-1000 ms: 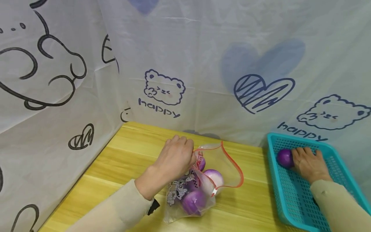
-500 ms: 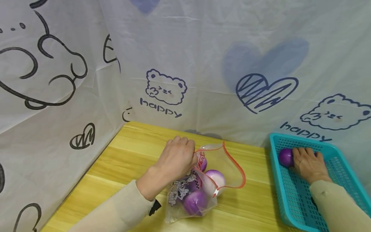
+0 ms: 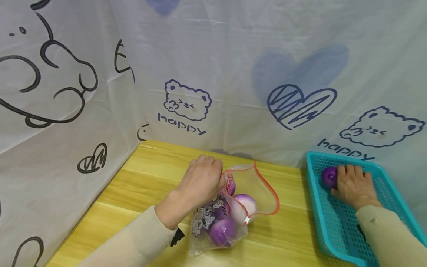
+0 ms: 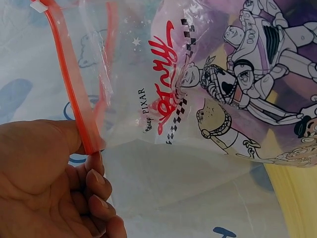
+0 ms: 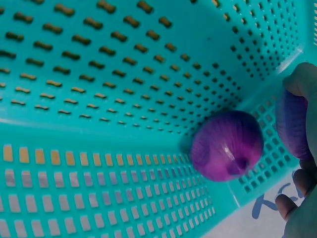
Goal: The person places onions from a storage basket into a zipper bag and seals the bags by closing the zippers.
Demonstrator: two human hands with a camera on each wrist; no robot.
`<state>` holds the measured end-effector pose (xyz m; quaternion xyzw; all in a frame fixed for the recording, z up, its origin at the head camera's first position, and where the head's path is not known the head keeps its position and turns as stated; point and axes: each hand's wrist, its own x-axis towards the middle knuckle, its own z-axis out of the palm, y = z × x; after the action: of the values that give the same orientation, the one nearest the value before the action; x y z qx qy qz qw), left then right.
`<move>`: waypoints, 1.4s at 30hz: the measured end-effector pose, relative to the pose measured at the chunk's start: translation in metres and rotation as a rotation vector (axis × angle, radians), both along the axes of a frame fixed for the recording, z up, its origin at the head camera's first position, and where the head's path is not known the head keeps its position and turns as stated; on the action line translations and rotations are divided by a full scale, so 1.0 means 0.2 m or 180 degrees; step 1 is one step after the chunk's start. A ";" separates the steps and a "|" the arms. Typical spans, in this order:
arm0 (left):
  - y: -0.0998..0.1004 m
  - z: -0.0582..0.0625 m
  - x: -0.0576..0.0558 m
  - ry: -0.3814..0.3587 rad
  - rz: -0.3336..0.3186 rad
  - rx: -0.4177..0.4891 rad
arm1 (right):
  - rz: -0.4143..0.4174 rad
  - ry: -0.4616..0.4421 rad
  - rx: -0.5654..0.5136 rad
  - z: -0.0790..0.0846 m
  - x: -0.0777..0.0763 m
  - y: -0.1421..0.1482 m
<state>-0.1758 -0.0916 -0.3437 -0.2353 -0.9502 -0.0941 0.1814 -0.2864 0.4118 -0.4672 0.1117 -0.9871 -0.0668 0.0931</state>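
My left hand [image 3: 201, 181] pinches the corner of the red zip rim of a clear zip bag [image 4: 126, 94] printed with cartoon figures. The bag stands with its mouth spread toward the right, and several purple onions [image 3: 224, 232] fill it. In the blue-green basket [image 3: 321, 222], my right hand [image 3: 356, 185] curls its thumb and fingers round a purple onion [image 5: 293, 124], which the hand hides in the head view. Left of those fingers, a second purple onion [image 5: 228, 146] lies in the basket's far corner.
A yellow wood-grain table [image 3: 280, 237] carries the bag and the basket. Pale cloth [image 3: 233, 92] with printed bears and hearts hangs behind and along the left side. The basket's perforated walls surround the right hand.
In the basket, my right hand has shifted slightly, its thumb now showing, and the onion beside it has moved a little. My left hand keeps its hold on the bag.
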 end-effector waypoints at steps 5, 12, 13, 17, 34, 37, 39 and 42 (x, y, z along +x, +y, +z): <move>0.00 0.00 0.00 -0.0061 0.0016 -0.0015 | -0.0028 0.0031 -0.0005 0.04 0.02 0.00; 0.00 0.00 -0.01 0.0235 -0.0045 -0.0010 | 0.0061 0.0205 -0.0030 0.10 0.06 -0.03; 0.00 0.00 -0.01 0.0286 -0.0051 -0.0016 | 0.0081 0.0235 -0.0037 0.12 0.06 -0.04; 0.00 0.02 -0.02 0.0270 -0.0030 -0.0037 | 0.0168 0.0371 -0.0019 0.17 0.09 -0.09; 0.02 0.06 -0.02 0.0079 0.0038 -0.0041 | 0.0319 0.0652 -0.0022 0.36 0.19 -0.29; 0.02 0.06 -0.01 0.0172 0.0047 -0.0156 | 0.0405 0.0781 -0.0049 0.40 0.22 -0.34; 0.03 0.07 -0.01 0.0253 0.0040 -0.0232 | 0.0478 0.0860 -0.0088 0.43 0.24 -0.39; 0.03 0.07 0.00 0.0318 0.0025 -0.0303 | 0.0603 0.0940 -0.0190 0.48 0.28 -0.50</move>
<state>-0.1768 -0.0861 -0.3290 -0.2443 -0.9443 -0.0362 0.2175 -0.2307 0.3117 -0.3720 0.1903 -0.9493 -0.0442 0.2463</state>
